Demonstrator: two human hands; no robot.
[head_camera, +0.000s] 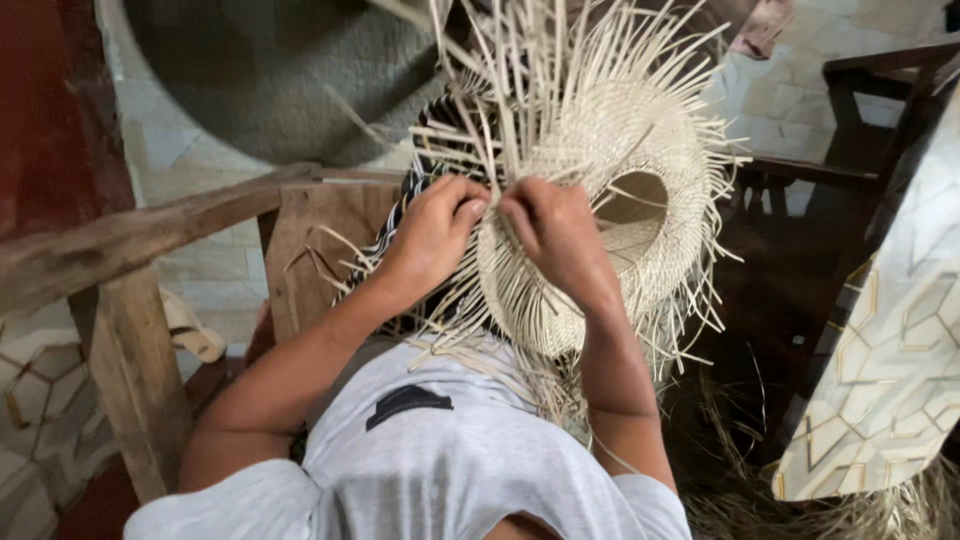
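Head cam, looking down; both hands on a half-woven straw hat (600, 150) sitting in front of the chest, over the lap; crown woven tight, brim edge unfinished w/ loose strands (520, 60) sticking out all round. Left hand (435, 235) at the hat's near-left edge; fingers curled in, pinched on a few strands. Right hand (550, 235) just beside it, thumbs nearly touching; fingers bent down, closed on strands at the same spot; exact strand count can't tell. Dark striped cloth (420, 180) shows under the hat on the left. Rough wooden frame (130, 240) to the left; patterned panel (890, 380) at right; loose straw pile (800, 500) on the floor below it.
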